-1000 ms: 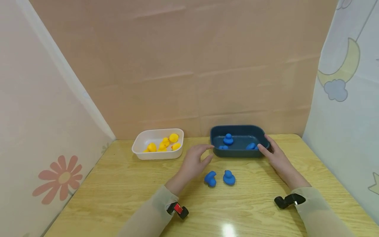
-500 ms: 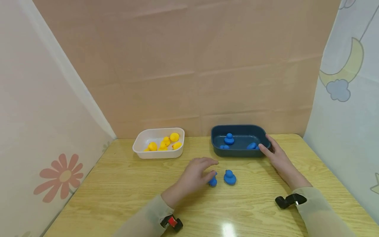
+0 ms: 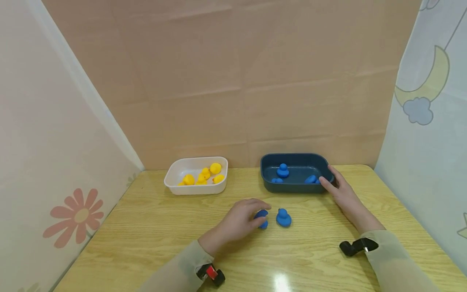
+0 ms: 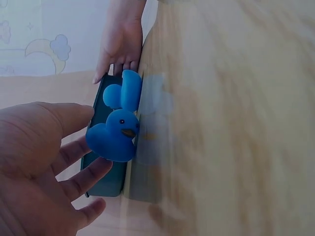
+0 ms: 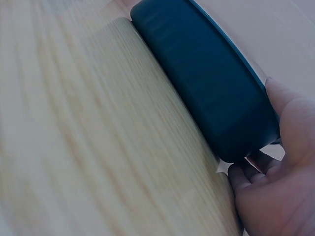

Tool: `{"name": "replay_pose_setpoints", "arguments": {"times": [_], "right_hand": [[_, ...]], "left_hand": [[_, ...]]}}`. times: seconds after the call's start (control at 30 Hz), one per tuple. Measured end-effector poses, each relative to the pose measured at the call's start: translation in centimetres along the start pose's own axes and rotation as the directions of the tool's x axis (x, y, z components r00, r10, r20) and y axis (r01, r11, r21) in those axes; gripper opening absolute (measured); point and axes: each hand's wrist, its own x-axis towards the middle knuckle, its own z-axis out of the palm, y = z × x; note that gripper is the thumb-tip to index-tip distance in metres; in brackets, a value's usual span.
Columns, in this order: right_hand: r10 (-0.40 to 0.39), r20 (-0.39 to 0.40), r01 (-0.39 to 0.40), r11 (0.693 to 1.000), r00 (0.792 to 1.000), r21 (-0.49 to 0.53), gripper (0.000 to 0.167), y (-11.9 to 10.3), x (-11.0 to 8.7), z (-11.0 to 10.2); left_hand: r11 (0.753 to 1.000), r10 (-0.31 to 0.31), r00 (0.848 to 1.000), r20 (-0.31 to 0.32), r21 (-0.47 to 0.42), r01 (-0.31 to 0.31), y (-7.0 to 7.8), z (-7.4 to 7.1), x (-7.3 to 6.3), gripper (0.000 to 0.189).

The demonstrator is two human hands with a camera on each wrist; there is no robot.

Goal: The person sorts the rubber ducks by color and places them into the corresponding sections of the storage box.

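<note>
On the table, a blue rubber duck lies between the spread thumb and fingers of my left hand; in the head view the hand partly covers it. The left wrist view shows the thumb apart from the duck and the fingertips close by its far side. A second blue rubber duck stands just to the right. My right hand holds the right end of a dark blue bin, thumb at the rim and fingers around the outer corner. Several blue ducks sit inside this bin.
A white bin with several yellow rubber ducks stands at the back left of the wooden table. Behind both bins rises a tan cloth backdrop. Patterned cloth walls flank the table.
My left hand has come away from the dark bin's left end, down and toward me, to around the left loose duck. The right hand keeps its place on the bin.
</note>
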Motion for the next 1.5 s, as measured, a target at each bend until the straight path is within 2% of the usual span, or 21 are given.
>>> {"name": "replay_pose_setpoints", "arguments": {"times": [0.1,0.23,0.67,0.87,1.03,1.2,1.27,1.5], "right_hand": [[0.004,-0.001,-0.004,1.000,1.000,0.002,0.093,-0.1,0.0,0.1],[0.002,0.004,-0.002,1.000,1.000,-0.005,0.092,0.0,0.0,0.0],[0.000,0.004,0.000,1.000,1.000,-0.009,0.092,-0.1,0.1,0.1],[0.005,0.007,-0.005,1.000,1.000,0.008,0.092,-0.2,0.0,0.1],[0.001,0.010,-0.001,1.000,1.000,0.013,0.092,-0.1,0.0,0.0],[-0.002,0.008,0.002,1.000,1.000,0.011,0.092,-0.1,-0.1,0.0],[0.002,0.008,-0.002,1.000,1.000,0.009,0.092,-0.2,-0.1,0.0],[-0.001,0.013,0.001,1.000,1.000,0.006,0.091,0.0,0.0,0.0]], "left_hand": [[0.999,-0.016,1.000,0.015,-0.047,0.016,-0.3,0.1,0.0,0.034],[0.993,-0.065,0.997,0.032,-0.096,0.068,-0.7,0.3,0.0,0.033],[0.972,-0.158,0.987,0.034,-0.169,0.161,-1.4,0.6,0.0,0.031],[0.963,-0.210,0.978,0.009,-0.172,0.208,-1.7,0.6,0.0,0.033],[0.958,-0.238,0.970,-0.040,-0.175,0.228,-2.2,0.7,0.2,0.030],[0.942,-0.307,0.949,-0.074,-0.162,0.292,-2.7,0.7,0.2,0.027],[0.938,-0.319,0.945,-0.069,-0.168,0.304,-2.8,0.6,0.2,0.027],[0.947,-0.279,0.960,-0.008,-0.166,0.274,-3.0,0.5,0.2,0.038]]}}
